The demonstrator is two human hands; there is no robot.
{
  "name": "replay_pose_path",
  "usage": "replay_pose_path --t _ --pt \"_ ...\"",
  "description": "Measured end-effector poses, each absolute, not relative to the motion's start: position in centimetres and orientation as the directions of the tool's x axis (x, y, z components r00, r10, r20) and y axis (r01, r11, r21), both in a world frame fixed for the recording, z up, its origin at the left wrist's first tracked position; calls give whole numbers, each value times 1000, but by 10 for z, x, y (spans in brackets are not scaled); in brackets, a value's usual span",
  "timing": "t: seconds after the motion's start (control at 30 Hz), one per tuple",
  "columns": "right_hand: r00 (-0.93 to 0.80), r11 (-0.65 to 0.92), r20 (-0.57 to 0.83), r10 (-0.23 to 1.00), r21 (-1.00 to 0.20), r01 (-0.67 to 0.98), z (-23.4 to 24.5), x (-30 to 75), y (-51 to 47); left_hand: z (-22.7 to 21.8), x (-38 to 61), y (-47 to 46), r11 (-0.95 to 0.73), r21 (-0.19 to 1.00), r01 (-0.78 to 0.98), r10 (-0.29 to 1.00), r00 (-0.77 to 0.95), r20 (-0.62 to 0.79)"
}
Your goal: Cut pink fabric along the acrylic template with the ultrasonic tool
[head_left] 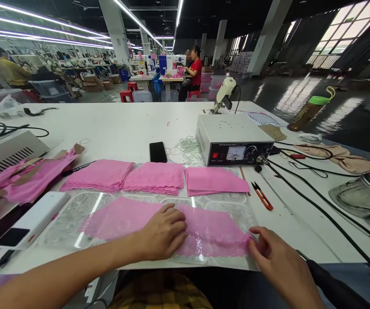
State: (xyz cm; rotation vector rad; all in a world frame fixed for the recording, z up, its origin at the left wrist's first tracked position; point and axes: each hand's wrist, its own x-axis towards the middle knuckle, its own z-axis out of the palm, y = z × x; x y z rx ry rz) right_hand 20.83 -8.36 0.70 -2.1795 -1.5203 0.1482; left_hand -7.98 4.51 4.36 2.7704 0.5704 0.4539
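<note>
A thin pink lace piece [210,223] lies spread over a clear plastic sheet [65,229] near the table's front edge. Resting on its middle, my left hand [164,231] is palm down, fingers slightly bent and pressing the fabric. My right hand [275,257] pinches the piece's right corner between thumb and index finger. A black handle [329,279] with a metal tip shows beside my right hand; whether the other fingers touch it I cannot tell. Behind the lace lie a left pink stack [98,175], a middle lace stack [154,177] and a smooth right stack [217,180].
A grey control box [236,133] with a meter and cables stands behind the stacks. Thread snips [262,196], a phone [158,152] and tangled elastic cord [189,149] lie nearby. At left is a white power bank [33,219]; at right, a glass jar [362,195]. A person in red [195,71] sits beyond.
</note>
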Motion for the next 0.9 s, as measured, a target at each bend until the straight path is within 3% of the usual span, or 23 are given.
replay_pose_path --t 0.07,0.17,0.37,0.63,0.9 --pt "347 -196 268 899 -461 865 10 208 -80 40 -73 49 -900 304 313 390 889 238" --pt "265 -118 270 926 -460 880 11 209 -73 33 -62 53 -923 251 292 330 935 127" --pt "318 -229 244 916 -333 915 5 216 -72 24 -58 55 -885 215 413 416 909 -33" --pt "274 -187 174 946 -399 898 2 221 -72 32 -63 53 -890 198 410 426 904 44" --pt "383 -210 225 896 -543 813 0 222 -59 60 -16 125 -794 220 567 593 802 74"
